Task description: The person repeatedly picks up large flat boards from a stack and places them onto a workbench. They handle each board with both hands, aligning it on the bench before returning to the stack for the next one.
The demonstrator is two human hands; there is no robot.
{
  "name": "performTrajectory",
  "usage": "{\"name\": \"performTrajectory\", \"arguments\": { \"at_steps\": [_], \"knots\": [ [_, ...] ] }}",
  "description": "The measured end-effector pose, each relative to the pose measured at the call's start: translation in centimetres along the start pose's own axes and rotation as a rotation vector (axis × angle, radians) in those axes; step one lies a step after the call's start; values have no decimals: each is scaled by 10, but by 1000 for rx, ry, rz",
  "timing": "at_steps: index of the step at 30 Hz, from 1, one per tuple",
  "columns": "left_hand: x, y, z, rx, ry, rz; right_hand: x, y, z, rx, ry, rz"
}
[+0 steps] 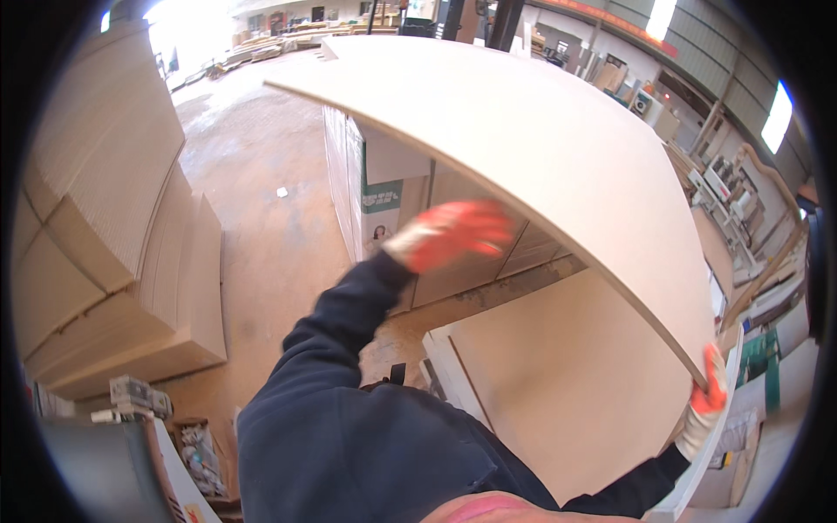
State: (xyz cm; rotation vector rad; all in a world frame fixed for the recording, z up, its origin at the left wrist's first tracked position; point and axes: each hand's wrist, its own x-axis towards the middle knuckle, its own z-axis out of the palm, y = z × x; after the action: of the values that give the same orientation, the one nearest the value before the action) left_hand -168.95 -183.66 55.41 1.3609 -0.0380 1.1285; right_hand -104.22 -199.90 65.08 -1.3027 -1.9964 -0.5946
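A large pale wooden panel (540, 113) is held up at a tilt across the upper right, its near edge running from the far left down to the right. My right hand (712, 388), in an orange and white glove, grips the panel's near right corner. My left hand (462, 234), gloved the same way, is stretched out just left of the panel's edge. Its fingers look extended and hold nothing, though motion smears them. Below the raised panel lies another pale board (558, 375), flat in front of my body.
Tall stacks of brown sheets (105, 174) stand at the left. Behind my left hand is a large stack wrapped in printed sheeting (344, 183). A bin of scraps (202, 458) sits at the lower left. Machinery (728, 192) and leaning boards line the right side.
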Motion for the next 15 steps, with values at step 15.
{"name": "performTrajectory", "arguments": {
  "at_steps": [15],
  "knots": [
    [-155,219,-53,82,973,392,-120,38,-12,774,1165,1128]
  ]
}}
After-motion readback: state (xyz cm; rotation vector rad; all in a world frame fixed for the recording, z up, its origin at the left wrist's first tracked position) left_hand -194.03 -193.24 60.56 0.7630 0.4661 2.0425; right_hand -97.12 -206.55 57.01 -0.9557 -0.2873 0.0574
